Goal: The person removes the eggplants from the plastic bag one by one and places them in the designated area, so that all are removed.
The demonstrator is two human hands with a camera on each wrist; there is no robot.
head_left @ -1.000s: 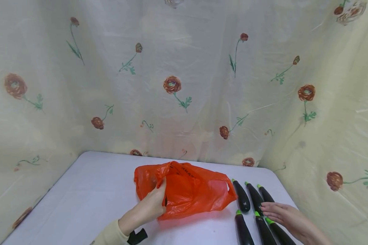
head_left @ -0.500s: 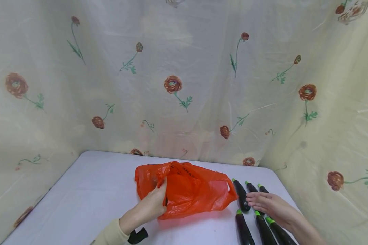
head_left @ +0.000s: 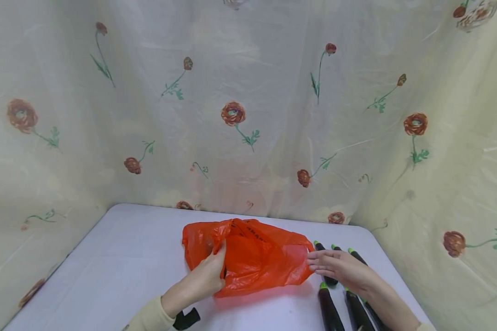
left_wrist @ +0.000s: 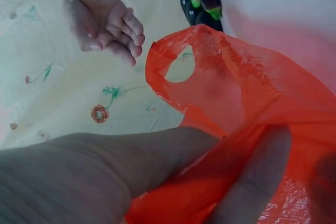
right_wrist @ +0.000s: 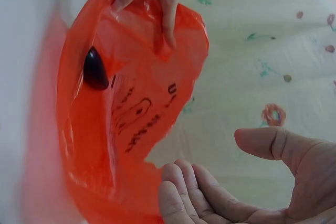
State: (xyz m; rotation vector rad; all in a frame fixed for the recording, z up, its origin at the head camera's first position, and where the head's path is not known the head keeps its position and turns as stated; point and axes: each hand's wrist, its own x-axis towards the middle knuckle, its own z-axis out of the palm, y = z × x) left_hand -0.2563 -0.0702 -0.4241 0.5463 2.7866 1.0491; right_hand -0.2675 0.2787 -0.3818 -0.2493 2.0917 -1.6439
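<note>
An orange-red plastic bag with dark print lies in the middle of the table, its mouth held apart. My left hand grips the bag's left edge, thumb on one side and fingers on the other. Inside the bag, the right wrist view shows the dark end of an eggplant. My right hand holds nothing; its fingers are together and slightly bent, fingertips right at the bag's right handle. Beneath and beside this hand lie several dark eggplants with green caps, among them a near eggplant and a far eggplant.
The white table has rounded far corners. A flower-patterned curtain hangs behind it and along both sides. Near the left wrist, a black strap-like piece shows below the sleeve.
My right hand has moved left from over the eggplants to the bag's right edge, covering parts of the eggplants in the head view. My left hand and the bag have stayed nearly still.
</note>
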